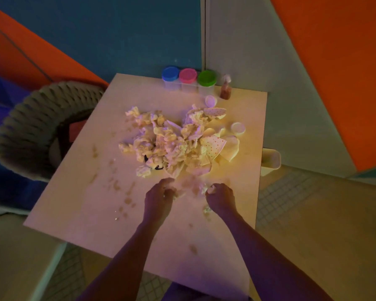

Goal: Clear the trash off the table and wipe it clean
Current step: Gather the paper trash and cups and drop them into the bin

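Left hand [159,197]: on the near side of the heap, fingers curled down onto the tabletop [78,203]; blurred, and I cannot tell whether its grip has hold of anything.
Right hand [220,197]: beside the left, apart from it, fingers curled tight with a pale scrap [211,189] pinched at the fingertips.
Trash [172,144]: a heap of crumpled paper in the middle of the tabletop, just beyond both hands; dotted paper pieces [212,144] and a small white cup [237,128] at its right edge.
Loose bit: one small paper wad [206,209] lies by the right wrist.
Stains [122,187]: brown smears and spots left of the hands.
Far edge: three jars with blue [170,73], pink [187,75] and green [206,78] lids, a small brown bottle [225,91] next to them.
Bin [270,159]: white, on the floor against the tabletop's right side.
Chair [37,129]: woven, at the left.
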A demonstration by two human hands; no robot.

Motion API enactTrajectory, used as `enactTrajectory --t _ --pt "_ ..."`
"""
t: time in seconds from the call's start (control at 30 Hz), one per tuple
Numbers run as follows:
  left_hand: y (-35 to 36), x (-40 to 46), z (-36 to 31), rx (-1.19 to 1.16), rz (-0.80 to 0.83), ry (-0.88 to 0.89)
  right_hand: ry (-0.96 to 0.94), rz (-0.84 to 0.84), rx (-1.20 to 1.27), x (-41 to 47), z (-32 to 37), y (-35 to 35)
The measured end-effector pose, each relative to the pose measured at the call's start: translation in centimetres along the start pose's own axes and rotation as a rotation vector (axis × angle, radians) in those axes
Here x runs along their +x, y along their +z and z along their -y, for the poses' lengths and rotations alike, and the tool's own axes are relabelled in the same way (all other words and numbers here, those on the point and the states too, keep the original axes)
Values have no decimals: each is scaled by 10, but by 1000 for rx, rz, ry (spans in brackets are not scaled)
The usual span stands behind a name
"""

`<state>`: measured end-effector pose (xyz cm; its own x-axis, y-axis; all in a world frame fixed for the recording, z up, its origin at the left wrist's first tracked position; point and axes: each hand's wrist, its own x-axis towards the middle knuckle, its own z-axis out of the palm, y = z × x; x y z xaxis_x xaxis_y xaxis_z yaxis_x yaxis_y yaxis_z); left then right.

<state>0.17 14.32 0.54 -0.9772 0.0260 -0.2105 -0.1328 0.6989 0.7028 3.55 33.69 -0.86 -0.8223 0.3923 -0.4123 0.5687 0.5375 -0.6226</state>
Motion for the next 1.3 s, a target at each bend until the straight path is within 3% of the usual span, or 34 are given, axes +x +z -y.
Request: enactTrajectory --t 0.27,0.53,0.77,1.0,1.3 --pt "-34 -30 12 -207 -160 -238 70 103 5 -4 2 10" --pt "-69 16 35 4 -141 -320 52 4 -123 9 8 33" --pt "-80 87 56 195 17 -148 118 -110 -265 19 15 52" --pt "-71 136 70 317 232 -38 264 -139 -69 -8 42 65" --pt "-71 139 84 328 305 63 217 36 -27 -54 59 93"
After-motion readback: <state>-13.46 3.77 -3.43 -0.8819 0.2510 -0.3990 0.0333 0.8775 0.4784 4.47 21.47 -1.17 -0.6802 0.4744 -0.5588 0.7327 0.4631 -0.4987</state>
